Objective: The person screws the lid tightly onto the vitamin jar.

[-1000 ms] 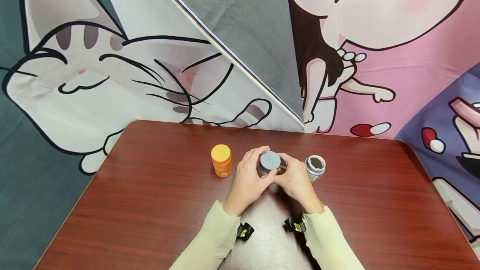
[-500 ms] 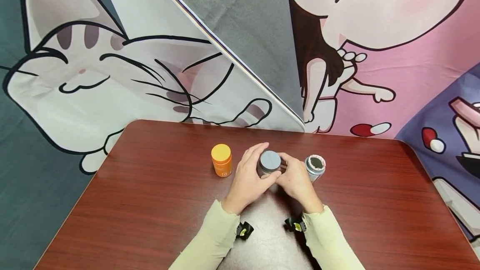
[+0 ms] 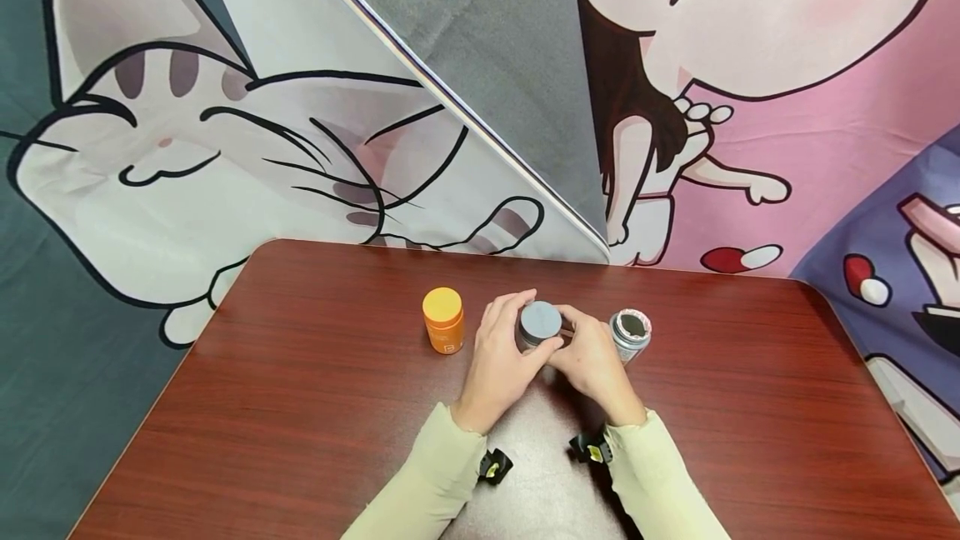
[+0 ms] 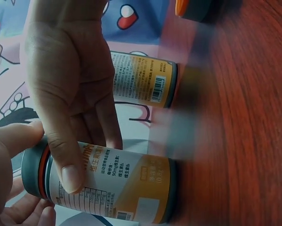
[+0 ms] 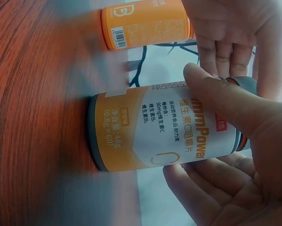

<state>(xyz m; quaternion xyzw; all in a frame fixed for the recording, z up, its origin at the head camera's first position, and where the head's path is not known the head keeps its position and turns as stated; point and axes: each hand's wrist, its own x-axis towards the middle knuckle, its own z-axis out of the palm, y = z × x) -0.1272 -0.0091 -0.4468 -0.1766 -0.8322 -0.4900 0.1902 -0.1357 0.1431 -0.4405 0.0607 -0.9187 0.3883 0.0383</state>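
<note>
Both hands are on an upright supplement bottle [image 3: 540, 323] with a blue-grey lid and a white-and-orange label, on the table. My left hand [image 3: 498, 361] holds the lid [image 4: 33, 169] with fingers and thumb around its rim. Lower down, my right hand [image 3: 592, 357] grips the bottle's body; its thumb [image 5: 211, 89] lies across the label and fingers reach behind. In the left wrist view a thin orange band shows just below the lid. To the right of the right hand stands a similar bottle [image 3: 630, 338], its top without a lid and dark inside.
An orange jar [image 3: 444, 322] with a yellow lid stands left of the left hand. The reddish-brown wooden table [image 3: 300, 407] ends at a cartoon-printed cloth [image 3: 480, 157] behind. Both wrists carry small black devices.
My left fingers have loosened slightly and closed around the lid again, and the left wrist has shifted a little to the right. The right hand and bottles stay in place.
</note>
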